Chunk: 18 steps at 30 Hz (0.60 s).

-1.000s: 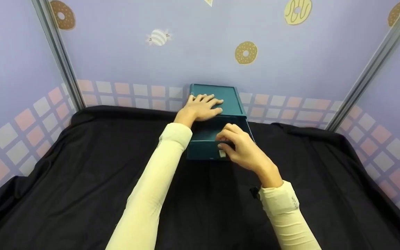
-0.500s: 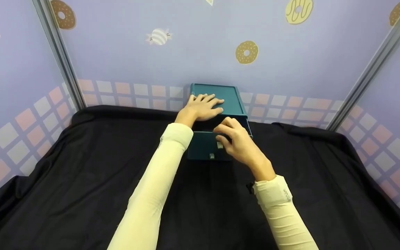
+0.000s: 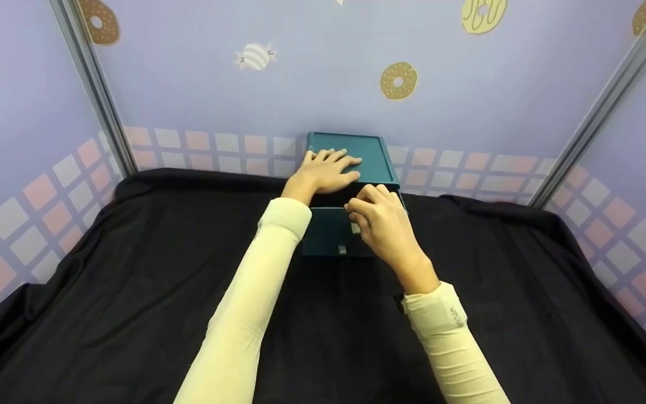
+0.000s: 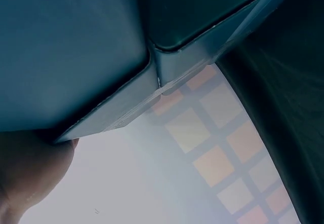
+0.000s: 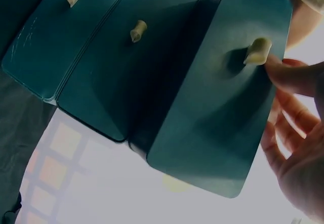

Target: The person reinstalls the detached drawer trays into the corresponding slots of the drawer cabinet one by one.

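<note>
A dark teal drawer cabinet stands against the back wall, with its top drawer pulled partly out. My left hand lies on the cabinet's top, its fingers spread and straight. At the drawer's upper edge is my right hand. In the right wrist view its thumb touches the front beside a pale knob, and the other fingers reach past the upper edge, pinching the panel. Beneath, two closed drawers each carry a small knob. The left wrist view shows the jutting drawer from below.
Black cloth covers the table and bunches up along the walls. Lilac walls with donut and candy pictures enclose three sides. Metal posts stand at the back corners.
The top drawer has slid inward, towards the back wall, and its opening has narrowed. My right hand has moved forward with it. The left hand has stayed on the cabinet top.
</note>
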Available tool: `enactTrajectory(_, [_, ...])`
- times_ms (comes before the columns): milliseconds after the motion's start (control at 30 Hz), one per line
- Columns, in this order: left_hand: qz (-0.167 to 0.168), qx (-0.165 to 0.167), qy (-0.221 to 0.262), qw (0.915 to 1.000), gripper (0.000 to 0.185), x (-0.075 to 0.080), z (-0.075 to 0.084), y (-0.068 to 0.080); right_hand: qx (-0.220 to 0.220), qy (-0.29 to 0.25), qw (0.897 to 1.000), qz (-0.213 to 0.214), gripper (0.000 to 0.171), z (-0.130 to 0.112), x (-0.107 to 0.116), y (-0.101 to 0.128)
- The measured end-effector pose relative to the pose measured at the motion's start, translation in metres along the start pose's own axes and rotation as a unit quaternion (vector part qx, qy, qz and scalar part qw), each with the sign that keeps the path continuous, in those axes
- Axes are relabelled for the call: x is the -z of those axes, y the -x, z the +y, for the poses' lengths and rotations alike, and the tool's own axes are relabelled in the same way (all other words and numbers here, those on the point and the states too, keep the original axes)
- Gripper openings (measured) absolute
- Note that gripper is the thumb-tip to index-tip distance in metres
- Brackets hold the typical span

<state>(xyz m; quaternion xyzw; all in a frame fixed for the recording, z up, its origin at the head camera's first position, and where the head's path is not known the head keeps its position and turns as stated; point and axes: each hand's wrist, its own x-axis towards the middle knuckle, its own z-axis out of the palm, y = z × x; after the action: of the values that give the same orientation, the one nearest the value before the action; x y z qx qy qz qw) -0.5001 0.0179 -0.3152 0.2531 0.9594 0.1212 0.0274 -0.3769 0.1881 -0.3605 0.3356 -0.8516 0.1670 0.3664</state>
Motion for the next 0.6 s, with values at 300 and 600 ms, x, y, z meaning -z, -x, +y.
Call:
enactTrajectory(300, [-0.005, 0.009, 0.008, 0.9999, 0.060, 0.002, -0.001, 0.001, -0.045, 0.020, 0.998, 0.027, 0.006, 0.005, -0.013, -0.009])
enactTrajectory(600, [0.007, -0.005, 0.018, 0.9998, 0.060, 0.001, 0.001, 0.003, -0.050, 0.029, 0.997, 0.048, 0.017, 0.007, -0.018, -0.011])
